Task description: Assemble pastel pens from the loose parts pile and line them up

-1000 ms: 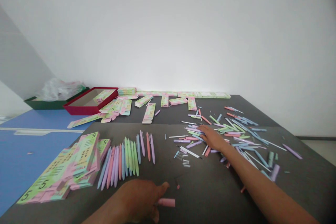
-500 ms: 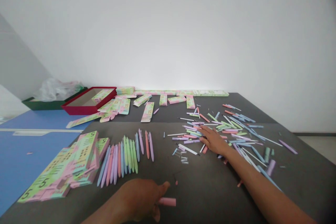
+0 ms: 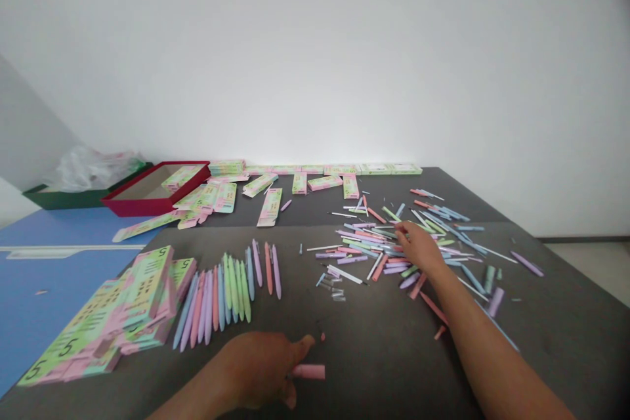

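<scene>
At the near edge of the dark table, my left hand (image 3: 263,367) is closed around a pink pen barrel (image 3: 311,371), whose end sticks out to the right. My right hand (image 3: 418,246) reaches into a scattered heap of pen parts (image 3: 361,236); its fingers are curled together, and whatever is between them is hidden. The heap mixes pastel barrels, white refills and small pieces. Clear small parts (image 3: 335,290) and a tiny pink piece (image 3: 323,336) lie between the hands. To the left, assembled pens (image 3: 216,298) rest side by side in a row.
Stacked printed pen boxes (image 3: 118,308) stand at the left front. More boxes (image 3: 270,207) lie along the back, near a red tray (image 3: 147,210). A green tray (image 3: 63,200) with a plastic bag (image 3: 96,167) sits on the blue surface (image 3: 49,289).
My right hand has shifted rightward over the heap, its fingers going from spread to curled together. My left hand still holds the pink barrel. The whole view has shifted slightly.
</scene>
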Available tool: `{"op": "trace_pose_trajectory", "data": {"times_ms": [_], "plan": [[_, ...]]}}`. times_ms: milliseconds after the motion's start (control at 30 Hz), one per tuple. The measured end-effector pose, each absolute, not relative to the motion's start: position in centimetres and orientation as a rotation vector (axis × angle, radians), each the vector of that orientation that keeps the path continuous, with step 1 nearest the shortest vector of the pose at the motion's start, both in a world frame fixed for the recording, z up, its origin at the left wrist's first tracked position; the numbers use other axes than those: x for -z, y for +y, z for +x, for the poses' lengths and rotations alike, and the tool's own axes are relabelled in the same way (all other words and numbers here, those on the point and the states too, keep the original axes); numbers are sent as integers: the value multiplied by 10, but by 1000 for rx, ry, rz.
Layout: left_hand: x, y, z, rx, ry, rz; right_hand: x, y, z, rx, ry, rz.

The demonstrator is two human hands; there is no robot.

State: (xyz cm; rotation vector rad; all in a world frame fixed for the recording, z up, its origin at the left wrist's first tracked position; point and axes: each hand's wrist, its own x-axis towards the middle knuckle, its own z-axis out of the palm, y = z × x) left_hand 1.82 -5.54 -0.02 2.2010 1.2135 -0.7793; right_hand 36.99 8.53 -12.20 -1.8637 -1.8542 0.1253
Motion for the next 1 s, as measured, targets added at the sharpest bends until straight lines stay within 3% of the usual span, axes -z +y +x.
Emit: {"op": "trace_pose_trajectory", "data": {"times_ms": [1000], "plan": [[4,-51,15,779,1209,2214,121,70,347,-240,-2264,-1836]]}}
